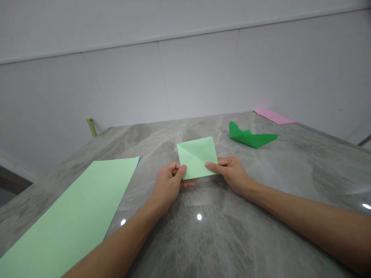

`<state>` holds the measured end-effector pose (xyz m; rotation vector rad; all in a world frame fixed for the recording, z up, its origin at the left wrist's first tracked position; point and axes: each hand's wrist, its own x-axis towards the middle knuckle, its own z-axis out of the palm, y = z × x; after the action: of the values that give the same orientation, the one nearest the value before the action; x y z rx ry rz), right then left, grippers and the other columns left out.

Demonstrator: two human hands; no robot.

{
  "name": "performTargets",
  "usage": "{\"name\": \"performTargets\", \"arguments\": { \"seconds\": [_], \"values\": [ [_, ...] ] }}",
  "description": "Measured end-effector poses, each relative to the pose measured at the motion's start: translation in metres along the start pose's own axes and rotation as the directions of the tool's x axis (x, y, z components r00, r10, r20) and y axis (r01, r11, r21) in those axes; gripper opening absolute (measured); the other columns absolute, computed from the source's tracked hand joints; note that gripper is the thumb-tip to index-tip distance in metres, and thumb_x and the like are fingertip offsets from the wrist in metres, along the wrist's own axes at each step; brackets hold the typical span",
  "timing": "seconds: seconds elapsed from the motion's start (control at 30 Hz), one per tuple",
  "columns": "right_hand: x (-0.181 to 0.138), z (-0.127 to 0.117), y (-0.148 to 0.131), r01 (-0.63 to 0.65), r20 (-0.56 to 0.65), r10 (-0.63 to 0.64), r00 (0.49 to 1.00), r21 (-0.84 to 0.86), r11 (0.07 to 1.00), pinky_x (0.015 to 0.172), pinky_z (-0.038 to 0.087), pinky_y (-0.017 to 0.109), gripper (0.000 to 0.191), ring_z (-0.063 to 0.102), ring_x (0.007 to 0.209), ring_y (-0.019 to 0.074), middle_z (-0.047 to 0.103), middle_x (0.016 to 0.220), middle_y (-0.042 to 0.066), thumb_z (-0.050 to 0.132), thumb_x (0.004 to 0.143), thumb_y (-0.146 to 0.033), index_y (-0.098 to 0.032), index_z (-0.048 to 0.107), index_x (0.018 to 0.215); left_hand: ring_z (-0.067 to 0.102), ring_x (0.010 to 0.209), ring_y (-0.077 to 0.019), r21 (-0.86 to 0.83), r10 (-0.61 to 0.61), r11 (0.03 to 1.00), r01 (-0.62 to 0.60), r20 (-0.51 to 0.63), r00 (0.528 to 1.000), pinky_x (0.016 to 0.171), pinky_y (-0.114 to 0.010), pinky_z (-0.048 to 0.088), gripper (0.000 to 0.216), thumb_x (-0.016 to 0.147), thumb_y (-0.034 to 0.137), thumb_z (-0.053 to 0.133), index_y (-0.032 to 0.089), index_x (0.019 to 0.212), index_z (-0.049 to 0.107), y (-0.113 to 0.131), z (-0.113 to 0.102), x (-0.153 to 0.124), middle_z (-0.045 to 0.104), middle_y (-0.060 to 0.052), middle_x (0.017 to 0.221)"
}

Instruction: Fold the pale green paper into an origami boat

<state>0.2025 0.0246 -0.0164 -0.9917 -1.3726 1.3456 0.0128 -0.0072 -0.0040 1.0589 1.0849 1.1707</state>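
Observation:
A light green folded paper square point(197, 156) with a diagonal crease is held just above the table, between both hands. My left hand point(171, 183) pinches its lower left corner, thumb on top and some fingers showing beneath the lower edge. At the right edge, my right hand point(230, 172) grips the same paper with its thumb on the front face and the other fingers behind. Beyond the right hand stands a darker green folded paper boat point(252, 138), apart from both hands.
Large light green paper sheets point(78, 204) lie at the left, with a blue edge peeking out at the far corner. A pink paper point(274, 116) rests at the back right by the wall point(191, 77). The grey marbled table point(220, 239) reflects lights.

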Motion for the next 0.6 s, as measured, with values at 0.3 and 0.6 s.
{"name": "performTargets", "arguments": {
  "seconds": [0.3, 0.6],
  "values": [
    [0.0, -0.0005, -0.002, -0.04, 0.008, 0.041, 0.999, -0.035, 0.999, 0.066, 0.049, 0.034, 0.031, 0.063, 0.067, 0.0206, 0.073, 0.074, 0.005, 0.078, 0.062, -0.045, -0.016, 0.077, 0.072, 0.054, 0.062, -0.0108, -0.059, 0.011, 0.998, -0.013, -0.036, 0.999, 0.068, -0.036, 0.06, 0.038, 0.066, 0.043, 0.076, 0.017, 0.066, 0.049, -0.002, 0.0009, -0.0003, 0.053, 0.005, 0.065],
    [-0.0019, -0.0002, -0.0026, -0.036, 0.026, 0.038, 0.999, -0.087, 0.996, 0.056, 0.043, 0.028, 0.029, 0.057, 0.058, 0.0163, 0.069, 0.065, 0.003, 0.076, 0.062, -0.044, -0.015, 0.076, 0.067, 0.069, 0.08, -0.0207, 0.029, -0.04, 0.999, 0.039, 0.045, 0.998, 0.071, -0.033, 0.059, 0.029, 0.068, 0.033, 0.077, 0.014, 0.09, 0.071, 0.0035, 0.0045, -0.0033, 0.072, -0.006, 0.088]
  ]
}}
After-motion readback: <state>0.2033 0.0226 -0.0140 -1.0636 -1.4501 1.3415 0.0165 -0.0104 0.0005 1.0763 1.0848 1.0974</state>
